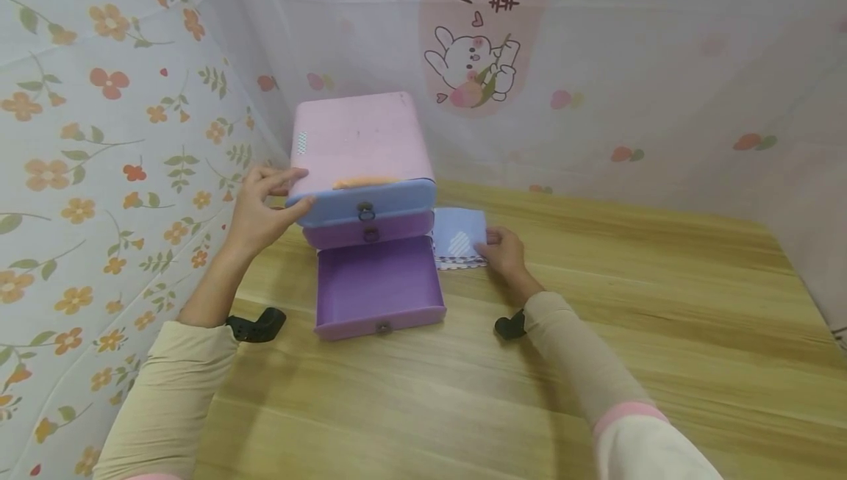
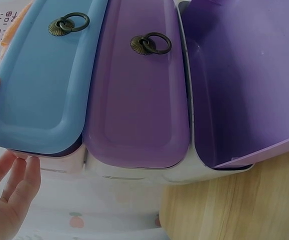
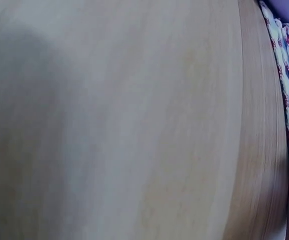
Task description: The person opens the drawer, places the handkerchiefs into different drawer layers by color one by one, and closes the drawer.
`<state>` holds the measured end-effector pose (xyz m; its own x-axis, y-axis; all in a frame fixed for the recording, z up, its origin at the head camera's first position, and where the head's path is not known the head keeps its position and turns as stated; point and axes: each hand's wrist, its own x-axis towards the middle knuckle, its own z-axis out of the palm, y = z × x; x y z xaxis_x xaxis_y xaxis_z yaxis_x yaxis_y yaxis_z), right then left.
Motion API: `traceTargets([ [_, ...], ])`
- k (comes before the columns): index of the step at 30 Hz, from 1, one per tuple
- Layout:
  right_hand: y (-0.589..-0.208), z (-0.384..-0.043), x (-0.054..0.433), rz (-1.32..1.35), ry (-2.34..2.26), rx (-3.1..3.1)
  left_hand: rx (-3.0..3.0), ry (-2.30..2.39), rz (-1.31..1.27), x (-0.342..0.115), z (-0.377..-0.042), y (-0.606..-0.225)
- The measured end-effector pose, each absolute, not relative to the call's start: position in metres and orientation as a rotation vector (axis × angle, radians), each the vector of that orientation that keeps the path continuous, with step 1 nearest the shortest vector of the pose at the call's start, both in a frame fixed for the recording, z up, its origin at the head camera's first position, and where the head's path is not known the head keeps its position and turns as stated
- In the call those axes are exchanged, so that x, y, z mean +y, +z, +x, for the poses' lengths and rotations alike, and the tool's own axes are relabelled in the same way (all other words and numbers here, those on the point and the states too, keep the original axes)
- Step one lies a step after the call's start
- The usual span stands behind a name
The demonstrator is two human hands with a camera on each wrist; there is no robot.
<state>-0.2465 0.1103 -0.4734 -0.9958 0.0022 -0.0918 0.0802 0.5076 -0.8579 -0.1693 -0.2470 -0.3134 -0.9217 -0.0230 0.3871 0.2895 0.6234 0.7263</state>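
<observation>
A small drawer cabinet (image 1: 357, 134) with a pink top stands against the back wall. My left hand (image 1: 258, 208) rests on its upper left corner, fingers spread, at the end of the blue top drawer (image 2: 44, 75). Below that, the purple middle drawer (image 2: 137, 95) is closed. The purple bottom drawer (image 1: 377, 281) is pulled out, its inside bare. Right of the cabinet lies a folded light-blue cloth (image 1: 456, 230) with a braided edging (image 3: 287, 85) in red and white. My right hand (image 1: 506, 252) pinches the cloth at its right edge; the right wrist view shows little of that hand.
An orange handle (image 1: 364, 181) lies along the cabinet's top front edge. Floral curtains (image 1: 106, 171) border the wooden table (image 1: 629, 303) on the left, and a printed cloth wall (image 1: 629, 83) stands behind it. Each wrist carries a black strap mount (image 1: 258, 326).
</observation>
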Motion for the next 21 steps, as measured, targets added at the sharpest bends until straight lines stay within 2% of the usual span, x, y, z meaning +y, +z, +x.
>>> traceTargets([
  [10, -0.472, -0.249, 0.106, 0.143, -1.430, 2.632, -2.492, -1.208, -0.215, -0.245, -0.166, -0.310],
  [21, -0.472, -0.250, 0.104, 0.195, -1.316, 2.709, -2.482, -1.227, -0.224, -0.223, -0.145, -0.283],
])
